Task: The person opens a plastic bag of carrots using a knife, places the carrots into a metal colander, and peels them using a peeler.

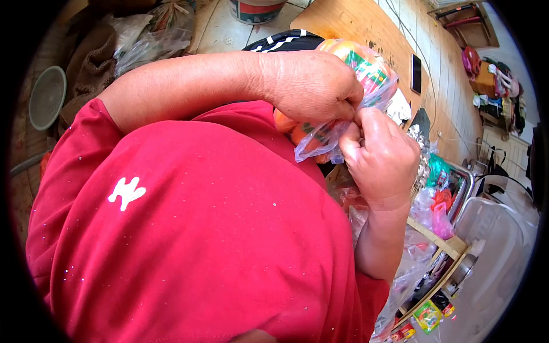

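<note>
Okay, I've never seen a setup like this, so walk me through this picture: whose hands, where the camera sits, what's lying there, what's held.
There is no machine here, just a person with bare hands. The single picture comes from a camera worn on their head, looking down past their red shirt; the round dark edge comes from the view itself.

The left hand and right hand meet with fingers closed on a clear plastic bag. Orange shapes show through it, but I can't tell what they are.

Beyond, a dark-screened phone lies on a wooden surface. A bucket stands at the top edge, and a round pale basin is far left.
</note>
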Demonstrator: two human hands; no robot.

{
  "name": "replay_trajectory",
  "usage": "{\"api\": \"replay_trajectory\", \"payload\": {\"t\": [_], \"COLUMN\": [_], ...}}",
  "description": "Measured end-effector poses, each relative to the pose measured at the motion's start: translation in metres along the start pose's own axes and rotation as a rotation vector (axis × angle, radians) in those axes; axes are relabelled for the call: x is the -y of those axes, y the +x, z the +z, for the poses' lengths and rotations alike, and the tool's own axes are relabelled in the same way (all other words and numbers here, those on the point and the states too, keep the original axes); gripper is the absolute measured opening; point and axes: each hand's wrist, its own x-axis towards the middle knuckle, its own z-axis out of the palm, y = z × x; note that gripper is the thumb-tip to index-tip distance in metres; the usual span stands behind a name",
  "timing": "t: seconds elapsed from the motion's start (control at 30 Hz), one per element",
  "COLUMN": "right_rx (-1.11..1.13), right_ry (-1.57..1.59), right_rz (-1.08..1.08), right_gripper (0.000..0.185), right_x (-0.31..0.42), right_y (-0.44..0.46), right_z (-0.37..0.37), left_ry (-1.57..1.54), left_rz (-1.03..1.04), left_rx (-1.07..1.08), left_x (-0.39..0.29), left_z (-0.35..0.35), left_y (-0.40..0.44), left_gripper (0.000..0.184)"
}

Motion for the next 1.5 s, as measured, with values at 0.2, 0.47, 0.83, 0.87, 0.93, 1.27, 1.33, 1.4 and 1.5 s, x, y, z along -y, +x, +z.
{"api": "replay_trajectory", "payload": {"t": [0.2, 0.47, 0.83, 0.87, 0.93, 1.27, 1.33, 1.4, 1.5], "right_rx": [0.001, -0.176, -0.237, -0.257, -0.226, -0.009, -0.014, -0.066, -0.094], "right_ry": [0.027, 0.138, 0.889, 0.796, 0.572, -0.059, -0.103, -0.072, -0.016], "right_rz": [-0.026, 0.133, 0.707, 0.628, 0.497, -0.075, -0.101, -0.059, 0.031], "right_gripper": [0.015, 0.013, 0.014, 0.014, 0.015, 0.017, 0.020, 0.019, 0.017], "right_x": [-0.007, -0.013, -0.001, -0.001, 0.000, -0.010, -0.012, -0.014, -0.018], "right_y": [0.004, 0.002, -0.012, -0.013, -0.010, 0.004, 0.007, 0.007, 0.006], "right_z": [0.004, 0.016, 0.032, 0.032, 0.020, -0.004, -0.003, 0.001, 0.004], "left_ry": [-0.028, -0.031, -0.013, -0.031, -0.050, -0.051, -0.053, -0.062, -0.049], "left_rz": [-0.057, -0.119, -0.098, -0.088, -0.074, -0.089, -0.130, -0.093, -0.056], "left_rx": [0.015, -0.003, -0.009, -0.021, -0.033, -0.012, 0.003, -0.013, -0.013], "left_x": [-0.001, -0.004, -0.005, -0.004, -0.004, -0.010, -0.012, -0.009, -0.005], "left_z": [-0.004, -0.005, -0.004, -0.004, -0.003, -0.004, -0.005, -0.003, -0.001], "left_y": [0.000, 0.001, 0.002, 0.002, 0.002, 0.003, 0.004, 0.004, 0.006], "left_gripper": [0.022, 0.022, 0.019, 0.019, 0.019, 0.020, 0.020, 0.020, 0.020]}}
